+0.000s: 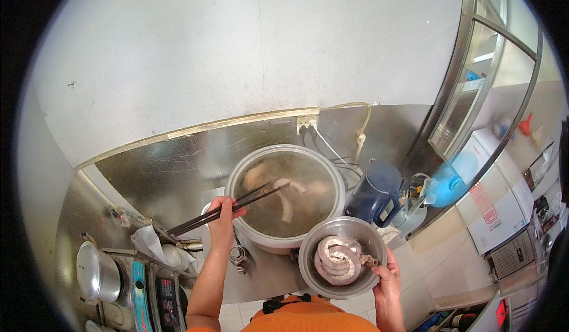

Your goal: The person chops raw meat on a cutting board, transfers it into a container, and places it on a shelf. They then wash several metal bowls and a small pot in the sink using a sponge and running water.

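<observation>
My left hand (222, 216) grips a pair of long dark chopsticks (195, 223). Their tips reach over a large round pot (230, 183) of brownish broth and meet at a pale, curved strip of what looks like intestine (295, 185). Another pale strip (287, 212) and a few blurred, tan lumps (256, 176) show in the cloudy liquid. At the pot's near right side, my right hand (387, 275) holds a metal bowl (307, 267) by its rim. Inside the bowl lies a coil of pale, greyish intestine or sausage (340, 275), with one end near my right thumb.
A dark blue electric kettle (378, 189) stands right of the pot, below a wall socket (307, 122) with plugged-in cords. A small metal canister (240, 255) sits on the metal counter (262, 283). To the left are a lidded aluminium pot (95, 272) and a control panel (167, 303).
</observation>
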### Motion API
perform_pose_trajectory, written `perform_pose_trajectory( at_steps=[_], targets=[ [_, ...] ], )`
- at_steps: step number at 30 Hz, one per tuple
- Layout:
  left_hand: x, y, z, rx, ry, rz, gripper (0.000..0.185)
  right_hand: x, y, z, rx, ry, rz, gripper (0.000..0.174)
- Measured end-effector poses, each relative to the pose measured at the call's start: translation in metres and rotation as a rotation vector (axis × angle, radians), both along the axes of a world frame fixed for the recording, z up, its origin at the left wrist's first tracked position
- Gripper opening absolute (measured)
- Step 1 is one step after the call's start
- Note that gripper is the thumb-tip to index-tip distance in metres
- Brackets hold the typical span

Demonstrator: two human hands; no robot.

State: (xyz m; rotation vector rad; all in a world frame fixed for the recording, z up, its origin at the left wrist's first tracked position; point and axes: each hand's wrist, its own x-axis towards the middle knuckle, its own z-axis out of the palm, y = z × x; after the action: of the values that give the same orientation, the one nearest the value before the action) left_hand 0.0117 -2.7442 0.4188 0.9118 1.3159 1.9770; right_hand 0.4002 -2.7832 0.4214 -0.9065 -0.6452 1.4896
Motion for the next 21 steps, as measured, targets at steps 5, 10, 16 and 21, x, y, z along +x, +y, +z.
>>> perform_pose_trajectory(
  at_steps=[5, 10, 16, 21],
  targets=[
    [-0.005, -0.024, 0.012, 0.007, -0.081, 0.063, 0.017, -0.004, 0.008, 0.002, -0.006, 0.012, -0.008, 0.068],
    [-0.005, -0.083, 0.035, 0.075, -0.074, 0.173, 0.028, -0.01, 0.018, 0.006, 0.044, -0.015, -0.013, 0.069],
    [0.02, -0.149, 0.055, 0.039, -0.091, -0.189, 0.054, -0.014, 0.02, 0.013, 0.086, -0.058, -0.03, 0.069],
    [0.042, -0.14, 0.052, -0.055, -0.003, -0.314, 0.041, -0.018, 0.022, 0.017, 0.168, -0.091, 0.003, 0.069]
  ],
)
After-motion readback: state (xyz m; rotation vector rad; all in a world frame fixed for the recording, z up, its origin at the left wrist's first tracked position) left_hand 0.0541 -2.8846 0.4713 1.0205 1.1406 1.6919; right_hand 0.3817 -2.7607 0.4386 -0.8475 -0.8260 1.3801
